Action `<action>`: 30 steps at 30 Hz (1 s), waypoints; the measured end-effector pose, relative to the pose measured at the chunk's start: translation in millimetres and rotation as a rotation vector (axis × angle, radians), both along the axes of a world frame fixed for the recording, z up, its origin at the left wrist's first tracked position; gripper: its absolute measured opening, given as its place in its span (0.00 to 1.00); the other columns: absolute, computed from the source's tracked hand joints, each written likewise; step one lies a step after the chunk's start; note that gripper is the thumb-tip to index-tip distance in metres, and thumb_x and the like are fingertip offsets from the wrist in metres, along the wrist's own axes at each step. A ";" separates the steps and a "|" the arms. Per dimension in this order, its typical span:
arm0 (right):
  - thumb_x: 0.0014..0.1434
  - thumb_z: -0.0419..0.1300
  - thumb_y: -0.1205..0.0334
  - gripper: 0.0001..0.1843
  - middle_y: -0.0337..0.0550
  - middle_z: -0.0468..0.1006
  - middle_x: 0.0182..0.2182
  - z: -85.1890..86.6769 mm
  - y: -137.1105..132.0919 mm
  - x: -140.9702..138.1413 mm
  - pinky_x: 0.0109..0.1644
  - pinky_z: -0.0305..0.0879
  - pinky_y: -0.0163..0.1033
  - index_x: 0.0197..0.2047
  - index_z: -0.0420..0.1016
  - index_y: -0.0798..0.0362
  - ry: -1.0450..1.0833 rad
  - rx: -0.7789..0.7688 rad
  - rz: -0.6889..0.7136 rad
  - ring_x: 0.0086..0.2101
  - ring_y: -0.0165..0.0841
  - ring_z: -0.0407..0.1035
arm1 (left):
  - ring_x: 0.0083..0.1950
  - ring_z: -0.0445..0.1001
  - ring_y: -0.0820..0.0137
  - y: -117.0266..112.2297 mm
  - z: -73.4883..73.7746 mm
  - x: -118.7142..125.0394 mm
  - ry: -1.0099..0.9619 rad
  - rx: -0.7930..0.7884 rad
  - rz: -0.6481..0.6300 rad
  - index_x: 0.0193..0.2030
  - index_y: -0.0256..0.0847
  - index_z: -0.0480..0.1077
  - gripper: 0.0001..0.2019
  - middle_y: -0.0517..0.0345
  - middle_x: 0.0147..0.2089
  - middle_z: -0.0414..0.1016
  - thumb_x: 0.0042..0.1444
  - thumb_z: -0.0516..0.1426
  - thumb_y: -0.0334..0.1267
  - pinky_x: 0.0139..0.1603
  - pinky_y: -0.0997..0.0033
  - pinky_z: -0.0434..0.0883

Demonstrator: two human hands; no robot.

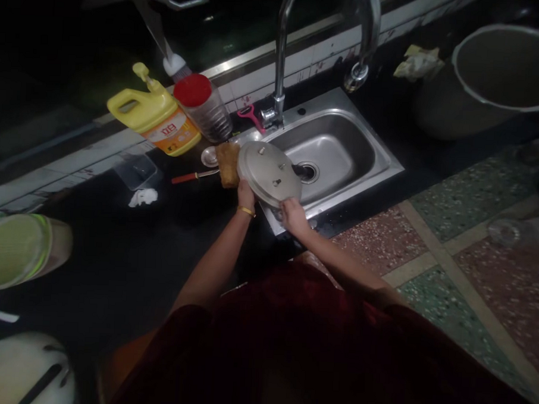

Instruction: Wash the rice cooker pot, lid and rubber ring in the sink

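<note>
A round grey metal lid [266, 172] with small fittings on top, looking like a pressure cooker lid, is tilted over the left side of the steel sink [389, 167]. My left hand [246, 196] grips its left rim, fingers mostly hidden beneath. At the near right rim, my right hand [294, 216] is closed on the edge. A brown sponge-like block [227, 164] sits just left of the lid. Beside that lies a knife-like tool with a red handle [185, 178]. A dark object partly shows near the drain [309, 172].
A curved faucet [281, 59] rises behind the sink. Left of it stand a pink peeler [252, 115], a red-lidded jar [202, 104] and a yellow detergent jug [159, 123]. A large pot [461, 109] is at right, a green-topped tub [21, 251] at far left.
</note>
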State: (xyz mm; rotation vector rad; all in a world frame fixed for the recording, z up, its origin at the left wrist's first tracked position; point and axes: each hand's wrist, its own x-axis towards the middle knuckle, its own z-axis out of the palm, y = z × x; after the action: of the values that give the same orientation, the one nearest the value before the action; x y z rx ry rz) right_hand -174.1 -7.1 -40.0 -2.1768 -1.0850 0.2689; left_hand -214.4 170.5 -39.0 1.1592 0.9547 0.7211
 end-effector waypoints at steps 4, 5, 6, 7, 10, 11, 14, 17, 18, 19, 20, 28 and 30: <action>0.64 0.45 0.67 0.14 0.50 0.70 0.39 10.3 21.2 -13.4 0.45 0.63 0.39 0.43 0.71 0.55 0.022 0.138 0.021 0.40 0.36 0.65 | 0.47 0.75 0.68 -1.1 7.2 0.6 0.062 -0.102 0.044 0.44 0.36 0.71 0.21 0.50 0.45 0.77 0.63 0.46 0.51 0.55 0.64 0.71; 0.64 0.45 0.68 0.13 0.50 0.70 0.39 8.5 18.7 -11.9 0.46 0.62 0.39 0.41 0.71 0.55 0.042 0.138 0.003 0.40 0.36 0.65 | 0.49 0.75 0.67 -1.7 8.7 0.7 0.060 -0.098 0.040 0.46 0.36 0.70 0.22 0.49 0.47 0.77 0.63 0.46 0.52 0.55 0.64 0.70; 0.62 0.46 0.70 0.13 0.49 0.70 0.37 5.0 13.7 -8.7 0.46 0.62 0.39 0.39 0.71 0.54 0.069 0.118 -0.025 0.39 0.36 0.65 | 0.50 0.75 0.67 -2.4 10.0 0.9 0.056 -0.092 0.040 0.48 0.36 0.70 0.22 0.49 0.49 0.76 0.63 0.46 0.52 0.56 0.64 0.70; 0.60 0.46 0.72 0.12 0.49 0.70 0.36 0.3 7.4 -4.0 0.46 0.62 0.39 0.37 0.70 0.54 0.102 0.079 -0.061 0.39 0.37 0.65 | 0.52 0.74 0.68 -3.2 11.1 1.1 0.056 -0.086 0.044 0.49 0.36 0.69 0.22 0.48 0.51 0.75 0.63 0.46 0.52 0.57 0.64 0.69; 0.54 0.48 0.76 0.11 0.49 0.71 0.34 -14.8 -7.9 13.8 0.44 0.63 0.40 0.34 0.68 0.53 0.201 -0.073 -0.173 0.38 0.38 0.66 | 0.54 0.73 0.68 -5.9 14.2 1.8 0.070 -0.074 0.071 0.51 0.35 0.68 0.21 0.45 0.55 0.73 0.64 0.45 0.49 0.60 0.64 0.67; 0.52 0.49 0.76 0.11 0.49 0.71 0.35 -18.9 -9.5 20.0 0.43 0.64 0.41 0.35 0.68 0.53 0.232 -0.115 -0.206 0.38 0.39 0.66 | 0.54 0.73 0.68 -7.0 15.2 2.0 0.077 -0.078 0.071 0.51 0.35 0.68 0.21 0.45 0.55 0.73 0.65 0.44 0.48 0.60 0.64 0.67; 0.48 0.53 0.74 0.13 0.49 0.73 0.35 -29.1 -5.8 37.8 0.42 0.66 0.43 0.38 0.66 0.53 0.326 -0.176 -0.299 0.37 0.40 0.67 | 0.54 0.73 0.68 -10.0 18.1 2.1 0.091 -0.101 0.053 0.50 0.36 0.69 0.21 0.46 0.54 0.73 0.66 0.43 0.47 0.58 0.65 0.69; 0.43 0.55 0.72 0.17 0.46 0.74 0.32 -40.2 0.4 57.4 0.40 0.67 0.45 0.39 0.64 0.51 0.420 -0.169 -0.308 0.34 0.40 0.67 | 0.54 0.73 0.70 -12.0 20.2 2.6 0.088 -0.077 0.069 0.50 0.36 0.69 0.20 0.48 0.54 0.73 0.66 0.42 0.46 0.59 0.67 0.68; 0.43 0.55 0.71 0.16 0.45 0.74 0.31 -44.3 2.2 65.4 0.40 0.67 0.45 0.38 0.64 0.51 0.448 -0.168 -0.304 0.33 0.40 0.68 | 0.55 0.72 0.70 -12.4 20.8 3.0 0.084 -0.059 0.082 0.51 0.36 0.69 0.20 0.48 0.54 0.73 0.66 0.42 0.45 0.61 0.67 0.67; 0.42 0.55 0.70 0.16 0.44 0.74 0.31 -48.4 4.3 74.3 0.40 0.68 0.45 0.38 0.64 0.51 0.471 -0.173 -0.307 0.33 0.39 0.68 | 0.56 0.72 0.70 -12.8 21.4 3.6 0.085 -0.042 0.094 0.51 0.35 0.68 0.20 0.47 0.54 0.73 0.67 0.42 0.44 0.62 0.67 0.65; 0.43 0.55 0.70 0.15 0.44 0.75 0.31 -52.3 7.1 83.9 0.41 0.68 0.45 0.37 0.64 0.51 0.489 -0.178 -0.318 0.33 0.39 0.68 | 0.57 0.71 0.70 -13.3 22.1 4.3 0.092 -0.023 0.105 0.51 0.34 0.68 0.20 0.47 0.54 0.73 0.67 0.41 0.43 0.63 0.66 0.64; 0.48 0.47 0.69 0.16 0.54 0.74 0.40 -70.6 48.2 136.0 0.52 0.63 0.46 0.41 0.67 0.58 0.507 0.004 -0.476 0.43 0.39 0.67 | 0.57 0.71 0.65 -26.3 34.6 7.3 0.228 0.200 0.209 0.48 0.37 0.69 0.16 0.48 0.52 0.74 0.59 0.55 0.45 0.61 0.65 0.64; 0.49 0.46 0.69 0.15 0.54 0.74 0.39 -69.6 46.0 141.6 0.51 0.63 0.46 0.39 0.69 0.59 0.528 0.098 -0.475 0.42 0.38 0.67 | 0.56 0.72 0.64 -32.7 43.6 13.8 0.206 0.167 0.220 0.52 0.38 0.67 0.20 0.49 0.54 0.74 0.57 0.57 0.48 0.59 0.64 0.67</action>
State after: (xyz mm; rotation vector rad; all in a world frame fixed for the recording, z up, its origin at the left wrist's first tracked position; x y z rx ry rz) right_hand -32.5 39.0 -109.7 -2.0330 -0.2748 0.5192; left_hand -200.6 137.8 4.6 1.3055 1.2268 0.8834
